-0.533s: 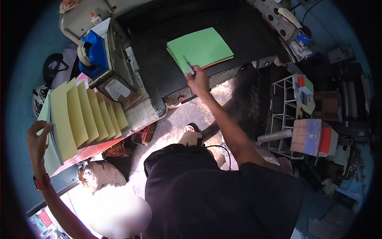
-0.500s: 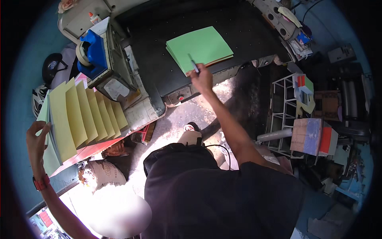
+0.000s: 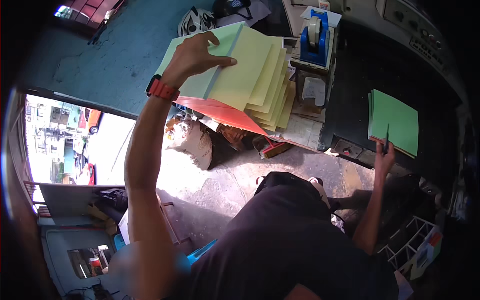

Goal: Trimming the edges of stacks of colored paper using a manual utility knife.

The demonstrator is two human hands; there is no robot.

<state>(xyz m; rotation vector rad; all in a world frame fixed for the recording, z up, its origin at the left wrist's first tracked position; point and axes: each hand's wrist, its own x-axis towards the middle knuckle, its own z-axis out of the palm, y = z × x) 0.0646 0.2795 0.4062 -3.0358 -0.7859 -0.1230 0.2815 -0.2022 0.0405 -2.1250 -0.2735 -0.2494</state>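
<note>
My left hand (image 3: 200, 56), a red-strapped watch on its wrist, rests on light green sheets (image 3: 220, 42), thumb and fingers apart. Its thumb reaches over a grey strip onto fanned, stepped yellow sheets (image 3: 250, 65). These papers lie on a red surface (image 3: 225, 112). At the right, my right hand (image 3: 385, 159) is closed around a slim dark pen-like tool (image 3: 386, 134), its exact kind unclear. The tool points away from me over the near edge of a green paper stack (image 3: 400, 120), which lies on a black tabletop (image 3: 350, 75).
A blue tape dispenser (image 3: 316, 42) stands on a worn box between the two paper stacks. Two helmets (image 3: 196, 22) lie behind the yellow sheets. Below are a printed sack (image 3: 192, 145) and a red brush (image 3: 274, 148). A white rack (image 3: 410, 242) stands at lower right.
The view has turned left. My left hand has moved from the outer edge of the paper pile onto its green top sheets. My right hand still holds the tool by the green stack.
</note>
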